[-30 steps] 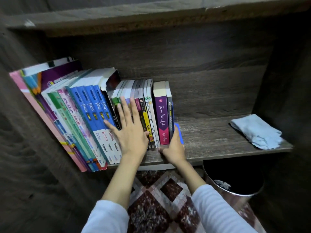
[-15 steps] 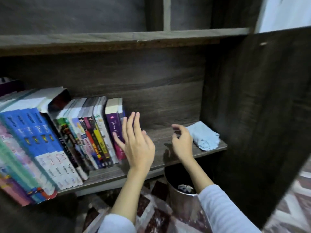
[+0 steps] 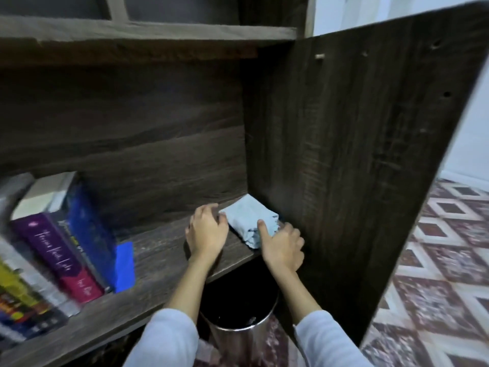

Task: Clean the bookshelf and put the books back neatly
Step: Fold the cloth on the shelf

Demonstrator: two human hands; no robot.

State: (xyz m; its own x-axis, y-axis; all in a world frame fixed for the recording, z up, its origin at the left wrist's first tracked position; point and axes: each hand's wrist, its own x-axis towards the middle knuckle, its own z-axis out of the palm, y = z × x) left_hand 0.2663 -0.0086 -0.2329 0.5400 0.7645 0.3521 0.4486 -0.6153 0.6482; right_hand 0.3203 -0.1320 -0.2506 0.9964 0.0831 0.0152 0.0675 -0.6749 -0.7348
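One cloth [image 3: 248, 218] on the shelf [image 3: 158, 250]: right hand [image 3: 281, 247] grips it, left hand [image 3: 207, 231] touches.

Books [image 3: 53, 260] are bunched at the left end of the shelf [image 3: 158, 255]. The cloth [image 3: 248, 218] sits in the back right corner, up against the side panel [image 3: 357, 154]. The left hand [image 3: 207, 231] is right at its left edge and the right hand [image 3: 281, 245] is on its front right corner. A bin [image 3: 238, 332] stands below the shelf's right end.
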